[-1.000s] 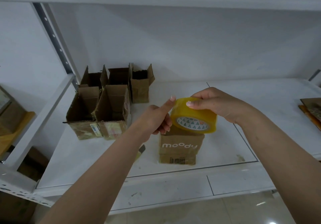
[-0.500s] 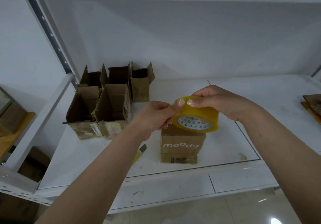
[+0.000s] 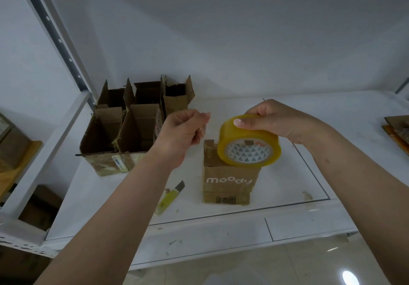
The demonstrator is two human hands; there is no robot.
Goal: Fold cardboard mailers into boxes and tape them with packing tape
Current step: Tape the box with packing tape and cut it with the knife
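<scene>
On the white shelf (image 3: 287, 196), nearest its front edge, a yellow utility knife (image 3: 169, 198) lies at a slant with its blade end pointing away from the person. Just to its right a small cardboard box (image 3: 228, 183) printed "moody" stands closed, a little back from the front edge. Above the box the right hand (image 3: 276, 122) grasps a roll of yellowish packing tape (image 3: 249, 145) from the top, fingers curled over the rim, the roll tilted so its patterned core faces the camera; whether its lower edge touches the box top cannot be told. To the left of the roll and apart from it, the left hand (image 3: 183, 132) is raised with fingertips pinched together; whether a tape end sits between them cannot be told. Farther back, toward the rear left corner, a cluster of open-topped cardboard boxes (image 3: 132, 125) stands with flaps upright. At the far right edge lie flat cardboard pieces (image 3: 398, 129).
</scene>
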